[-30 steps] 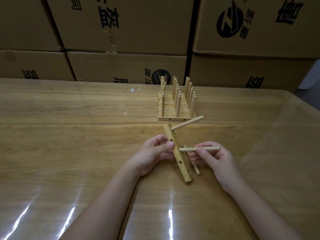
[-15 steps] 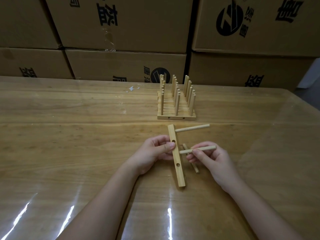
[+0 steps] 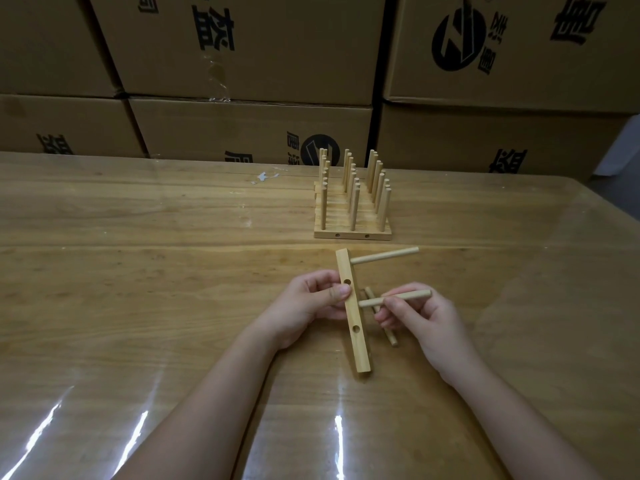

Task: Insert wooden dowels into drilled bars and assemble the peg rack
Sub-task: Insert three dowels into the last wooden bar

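My left hand (image 3: 308, 306) grips a drilled wooden bar (image 3: 356, 344) standing on edge on the table, thumb beside its upper side hole. One dowel (image 3: 386, 259) sticks out of the bar's far end, pointing right. My right hand (image 3: 426, 320) pinches a second dowel (image 3: 394, 297) held level, its left tip touching the bar's right face at mid length. A loose dowel (image 3: 389, 332) lies on the table under my right fingers. Behind them stands the assembled peg rack (image 3: 353, 233) with several upright dowels.
Stacked cardboard boxes (image 3: 249, 126) line the far edge of the wooden table (image 3: 138, 271), which has a glossy clear cover. A small scrap of torn tape (image 3: 265, 177) lies left of the rack.
The bar has swung from a slant to nearly straight away from me. My right hand has brought its dowel leftward until the tip meets the bar.
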Tool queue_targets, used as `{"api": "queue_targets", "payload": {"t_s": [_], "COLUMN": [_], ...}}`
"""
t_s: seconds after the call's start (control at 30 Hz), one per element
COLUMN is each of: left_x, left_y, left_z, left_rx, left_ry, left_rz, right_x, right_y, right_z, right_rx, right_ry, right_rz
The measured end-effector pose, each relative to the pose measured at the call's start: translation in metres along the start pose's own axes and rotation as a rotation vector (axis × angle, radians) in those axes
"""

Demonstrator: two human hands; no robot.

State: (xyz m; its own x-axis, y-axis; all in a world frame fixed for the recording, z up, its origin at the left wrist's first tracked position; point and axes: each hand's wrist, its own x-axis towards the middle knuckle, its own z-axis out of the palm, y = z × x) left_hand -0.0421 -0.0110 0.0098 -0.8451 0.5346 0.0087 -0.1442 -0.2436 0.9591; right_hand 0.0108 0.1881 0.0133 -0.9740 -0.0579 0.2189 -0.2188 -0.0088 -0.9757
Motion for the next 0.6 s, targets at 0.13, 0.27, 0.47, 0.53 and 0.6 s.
{"api": "queue_targets", "payload": {"t_s": [0.13, 0.27, 0.47, 0.53, 0.6], "left_x": [0.0001, 0.0005, 0.0009, 0.0009, 0.0006], "left_y": [0.0016, 0.0027, 0.0030, 0.0029, 0.0030], "left_z": [0.0016, 0.0022, 0.0017, 0.0015, 0.0010], "left_rx": [-0.003, -0.034, -0.109, -0.112, -0.105], "left_ry": [0.010, 0.027, 0.086, 0.095, 0.091], "left_rz": [0.002, 0.029, 0.067, 0.068, 0.066], "right_x": [0.0005, 0.0013, 0.0033, 0.0034, 0.0038], "right_y": [0.0009, -0.0026, -0.0059, -0.0053, -0.0050], "right_z": [0.0023, 0.0008, -0.0048, -0.0050, -0.0057], "right_rx": [0.032, 0.099, 0.117, 0.107, 0.095], "right_ry": [0.025, 0.119, 0.292, 0.289, 0.283], "right_rz": [0.020, 0.032, -0.046, -0.045, -0.042]}}
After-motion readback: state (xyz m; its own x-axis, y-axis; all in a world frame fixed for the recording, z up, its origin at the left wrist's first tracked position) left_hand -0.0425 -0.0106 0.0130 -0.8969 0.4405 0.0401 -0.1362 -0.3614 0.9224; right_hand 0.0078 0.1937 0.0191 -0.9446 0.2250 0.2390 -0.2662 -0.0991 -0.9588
